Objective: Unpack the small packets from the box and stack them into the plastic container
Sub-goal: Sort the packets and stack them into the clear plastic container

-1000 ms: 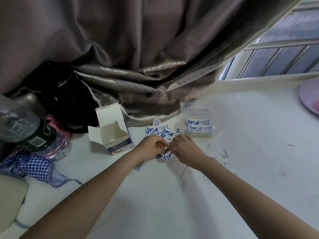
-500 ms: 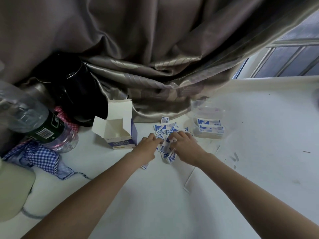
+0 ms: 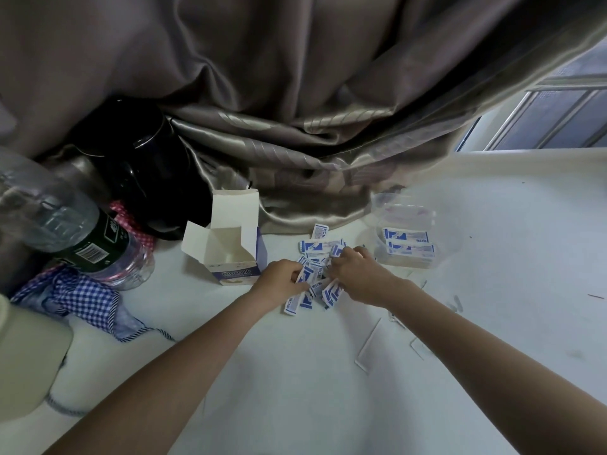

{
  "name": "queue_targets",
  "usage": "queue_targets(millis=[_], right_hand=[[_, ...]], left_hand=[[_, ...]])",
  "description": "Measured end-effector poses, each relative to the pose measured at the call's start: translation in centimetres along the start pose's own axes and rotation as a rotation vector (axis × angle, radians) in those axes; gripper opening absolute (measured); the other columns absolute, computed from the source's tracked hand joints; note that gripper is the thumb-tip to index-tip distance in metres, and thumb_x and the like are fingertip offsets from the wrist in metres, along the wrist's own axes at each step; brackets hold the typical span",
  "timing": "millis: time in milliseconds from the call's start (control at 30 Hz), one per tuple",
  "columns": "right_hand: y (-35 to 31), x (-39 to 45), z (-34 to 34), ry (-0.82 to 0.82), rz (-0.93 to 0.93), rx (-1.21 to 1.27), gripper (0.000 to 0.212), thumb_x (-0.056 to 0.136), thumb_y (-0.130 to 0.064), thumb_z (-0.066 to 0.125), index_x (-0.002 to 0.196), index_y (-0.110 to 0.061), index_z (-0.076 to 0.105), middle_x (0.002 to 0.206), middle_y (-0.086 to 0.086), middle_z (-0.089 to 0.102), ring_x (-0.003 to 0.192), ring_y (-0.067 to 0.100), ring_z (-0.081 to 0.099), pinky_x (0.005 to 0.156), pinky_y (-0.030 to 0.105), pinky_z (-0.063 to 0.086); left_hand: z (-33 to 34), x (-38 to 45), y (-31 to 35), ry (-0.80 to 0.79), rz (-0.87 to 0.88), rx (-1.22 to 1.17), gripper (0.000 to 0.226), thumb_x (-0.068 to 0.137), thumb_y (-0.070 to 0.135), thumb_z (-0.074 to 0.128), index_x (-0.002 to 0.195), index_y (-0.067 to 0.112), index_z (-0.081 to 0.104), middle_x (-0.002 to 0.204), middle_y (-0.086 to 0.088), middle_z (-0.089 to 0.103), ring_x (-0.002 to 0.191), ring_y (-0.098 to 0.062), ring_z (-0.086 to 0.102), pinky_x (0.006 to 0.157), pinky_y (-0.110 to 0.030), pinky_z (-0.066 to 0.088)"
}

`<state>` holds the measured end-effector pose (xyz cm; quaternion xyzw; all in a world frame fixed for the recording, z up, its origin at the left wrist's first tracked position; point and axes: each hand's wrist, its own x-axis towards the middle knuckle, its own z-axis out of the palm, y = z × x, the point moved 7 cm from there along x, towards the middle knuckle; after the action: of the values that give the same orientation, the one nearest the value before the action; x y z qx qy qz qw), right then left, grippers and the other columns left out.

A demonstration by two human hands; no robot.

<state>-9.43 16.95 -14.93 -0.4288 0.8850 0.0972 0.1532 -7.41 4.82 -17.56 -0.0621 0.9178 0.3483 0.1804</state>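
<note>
A heap of small white-and-blue packets (image 3: 316, 254) lies on the white table between my hands. My left hand (image 3: 280, 280) pinches a packet at the heap's left edge. My right hand (image 3: 356, 270) has its fingers curled into the heap's right side, gripping packets. The open white box (image 3: 226, 247) stands just left of the heap, flaps up. The clear plastic container (image 3: 405, 236) sits to the right of the heap with a few packets stacked flat inside.
A grey curtain (image 3: 295, 126) drapes onto the table behind the box. A black jug (image 3: 144, 165), a plastic bottle (image 3: 65, 231) and checked cloth (image 3: 82, 297) crowd the left. Thin clear strips (image 3: 369, 346) lie near my right forearm. A window (image 3: 558, 116) is at the right.
The view shifted so the box and heap sit further right. Both hands stayed in the heap, my right one reaching slightly further into the packets.
</note>
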Motion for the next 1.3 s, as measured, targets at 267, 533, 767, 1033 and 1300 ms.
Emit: queue_targets(millis=[267, 533, 767, 1033, 1300], right_hand=[[-0.7, -1.9, -2.9, 0.096, -0.126, -0.128, 0.039, 0.089, -0.003, 0.045, 0.125, -0.016, 0.051, 0.121, 0.0, 0.054, 0.119, 0.025, 0.041, 0.102, 0.038, 0.029], [-0.2, -3.7, -2.8, 0.202, -0.115, 0.046, 0.025, 0.089, -0.007, 0.051, 0.111, -0.014, 0.061, 0.112, 0.002, 0.062, 0.116, 0.027, 0.047, 0.099, 0.041, 0.033], [3.5, -4.6, -2.4, 0.358, 0.413, 0.776, 0.016, 0.092, -0.01, 0.05, 0.104, -0.004, 0.059, 0.101, 0.01, 0.06, 0.093, 0.026, 0.056, 0.084, 0.034, 0.042], [1.2, -4.3, 1.9, 0.114, 0.732, 1.87, 0.023, 0.091, 0.002, 0.047, 0.078, -0.014, 0.057, 0.089, 0.009, 0.062, 0.085, 0.024, 0.059, 0.074, 0.034, 0.049], [3.1, -4.8, -1.4, 0.356, 0.481, 1.216, 0.028, 0.092, -0.002, 0.048, 0.112, -0.015, 0.034, 0.069, -0.001, 0.043, 0.058, 0.012, 0.042, 0.049, 0.019, 0.037]], left_hand=[[2.0, 0.2, 3.3, -0.219, -0.008, -0.079, 0.028, 0.094, 0.011, 0.047, 0.067, 0.012, 0.054, 0.065, -0.002, 0.051, 0.064, -0.014, 0.049, 0.055, -0.022, 0.034], [2.8, -0.8, 3.5, -0.326, -0.124, -0.514, 0.011, 0.089, 0.0, 0.056, 0.078, 0.0, 0.055, 0.075, -0.014, 0.055, 0.059, -0.015, 0.054, 0.054, -0.02, 0.042], [1.8, -0.5, 1.9, -0.101, -0.192, -0.454, 0.005, 0.077, 0.0, 0.061, 0.072, -0.001, 0.06, 0.065, -0.013, 0.065, 0.057, -0.02, 0.061, 0.061, -0.026, 0.053], [1.6, -1.0, 4.7, 0.012, -0.075, -0.394, 0.008, 0.081, 0.005, 0.065, 0.077, 0.011, 0.064, 0.067, -0.003, 0.061, 0.062, -0.016, 0.059, 0.064, -0.027, 0.051], [1.0, -0.1, 2.1, 0.074, -0.224, -0.623, 0.008, 0.088, 0.004, 0.059, 0.085, 0.005, 0.066, 0.068, -0.007, 0.062, 0.064, -0.02, 0.06, 0.058, -0.026, 0.048]])
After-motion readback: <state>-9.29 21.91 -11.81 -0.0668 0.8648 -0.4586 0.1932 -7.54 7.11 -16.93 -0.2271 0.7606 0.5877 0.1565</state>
